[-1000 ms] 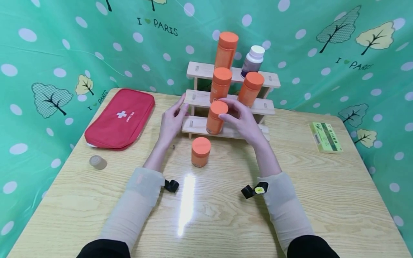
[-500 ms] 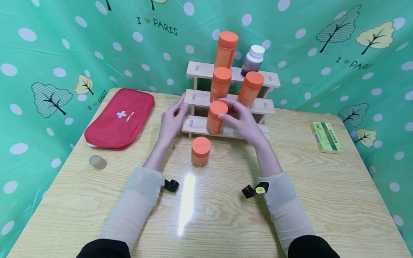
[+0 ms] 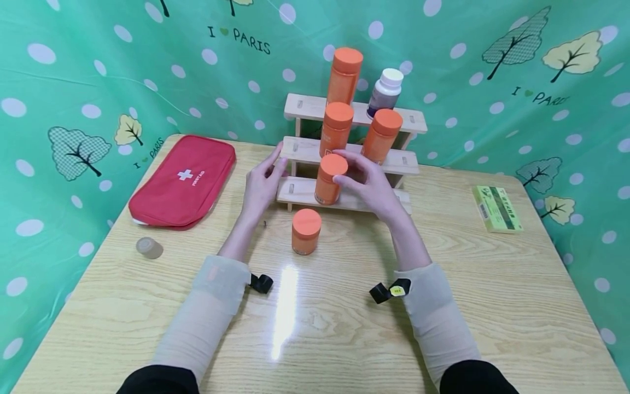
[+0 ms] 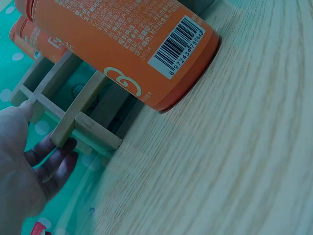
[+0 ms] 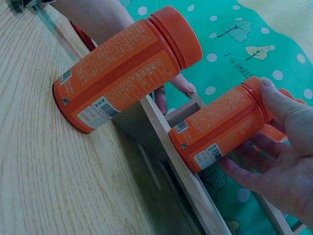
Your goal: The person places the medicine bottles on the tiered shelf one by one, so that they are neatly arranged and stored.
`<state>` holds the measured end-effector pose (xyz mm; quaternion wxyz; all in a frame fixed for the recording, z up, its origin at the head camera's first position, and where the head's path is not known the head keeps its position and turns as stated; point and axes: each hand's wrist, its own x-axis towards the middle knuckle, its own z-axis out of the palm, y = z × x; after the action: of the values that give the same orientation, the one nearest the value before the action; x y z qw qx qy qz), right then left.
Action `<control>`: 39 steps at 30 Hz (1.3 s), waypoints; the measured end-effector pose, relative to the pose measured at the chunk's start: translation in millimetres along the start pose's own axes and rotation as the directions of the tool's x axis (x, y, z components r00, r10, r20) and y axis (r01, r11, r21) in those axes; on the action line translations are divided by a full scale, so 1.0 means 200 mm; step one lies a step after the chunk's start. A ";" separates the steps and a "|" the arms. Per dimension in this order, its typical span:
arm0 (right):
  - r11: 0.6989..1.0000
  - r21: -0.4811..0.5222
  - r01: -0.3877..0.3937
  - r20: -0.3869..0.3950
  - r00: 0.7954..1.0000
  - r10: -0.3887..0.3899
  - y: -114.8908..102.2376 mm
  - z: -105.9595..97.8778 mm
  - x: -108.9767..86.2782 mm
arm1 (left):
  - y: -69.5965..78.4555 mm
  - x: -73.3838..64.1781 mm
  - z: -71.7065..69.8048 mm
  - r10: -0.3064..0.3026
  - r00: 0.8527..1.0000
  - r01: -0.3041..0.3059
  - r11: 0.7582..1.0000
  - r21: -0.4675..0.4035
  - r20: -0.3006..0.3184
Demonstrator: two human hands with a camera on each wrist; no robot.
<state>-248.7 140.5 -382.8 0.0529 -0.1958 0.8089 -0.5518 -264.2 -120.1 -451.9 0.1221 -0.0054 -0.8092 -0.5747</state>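
Note:
My right hand [image 3: 372, 187] holds an orange screw-top jar [image 3: 327, 183] that stands on the lowest step of a three-tier wooden display stand [image 3: 300, 191]. In the right wrist view the thumb [image 5: 281, 100] lies at the lid and the fingers come around the jar's far side. At the stand's left end, my left hand [image 3: 262, 189] grips the step ends; in the left wrist view its fingers [image 4: 61, 164] curl at a step's end. Another orange jar [image 3: 305, 235] stands upright on the table in front of the stand.
Two orange jars [image 3: 337, 131] [image 3: 381, 137] stand on the middle step. On top are a taller orange jar [image 3: 343, 82] and a white-capped bottle [image 3: 385, 96]. A red first-aid pouch [image 3: 184, 180] and small grey cap [image 3: 149, 248] lie left, a green box [image 3: 497, 209] right.

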 end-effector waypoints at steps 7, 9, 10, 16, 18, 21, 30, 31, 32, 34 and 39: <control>0.999 0.032 0.011 -0.026 1.000 -0.010 0.02 -0.03 -0.04 | 0.00 0.00 0.00 -0.006 1.000 0.006 1.000 -0.001 0.002; 0.999 0.044 0.015 -0.038 0.999 -0.013 0.03 -0.04 -0.05 | 0.00 0.00 0.00 -0.008 1.000 0.008 1.000 0.001 0.001; 0.999 0.051 0.015 -0.043 0.999 -0.013 0.03 -0.04 -0.07 | 0.00 0.00 0.00 -0.009 1.000 0.009 1.000 0.000 0.001; 0.996 0.084 -0.019 -0.068 0.997 0.025 0.08 -0.06 -0.15 | 0.01 0.00 0.01 -0.009 1.000 0.009 1.000 -0.008 0.005; 0.996 0.085 -0.035 -0.078 0.996 0.041 0.10 -0.06 -0.18 | 0.00 0.00 0.01 -0.008 1.000 0.008 1.000 -0.008 0.008; 0.997 0.064 -0.053 -0.076 0.995 0.058 0.11 -0.06 -0.21 | 0.00 0.00 0.00 -0.006 1.000 0.006 1.000 -0.007 0.008; 1.000 0.002 -0.027 0.072 0.997 0.027 0.11 -0.03 -0.23 | -0.01 0.00 0.00 -0.001 1.000 0.001 1.000 0.000 0.005; 1.000 -0.001 -0.022 0.092 0.996 0.022 0.11 -0.02 -0.23 | -0.01 0.00 0.00 -0.001 1.000 0.001 1.000 0.001 0.004; 1.000 0.005 -0.018 0.112 0.994 0.017 0.11 -0.02 -0.23 | -0.01 0.00 0.00 -0.001 1.000 0.001 1.000 -0.001 0.003; 1.000 0.021 -0.014 0.151 0.989 0.011 0.11 -0.01 -0.23 | -0.01 0.00 0.00 0.002 1.000 -0.002 1.000 -0.004 0.002; 0.997 0.078 -0.007 0.215 0.977 -0.010 0.10 0.02 -0.23 | -0.01 0.00 0.00 0.003 1.000 -0.003 1.000 -0.009 0.002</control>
<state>-209.8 159.7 -408.4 0.1472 -0.2527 0.7760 -0.5588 -264.1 -121.3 -452.8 0.1220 -0.0079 -0.8068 -0.5780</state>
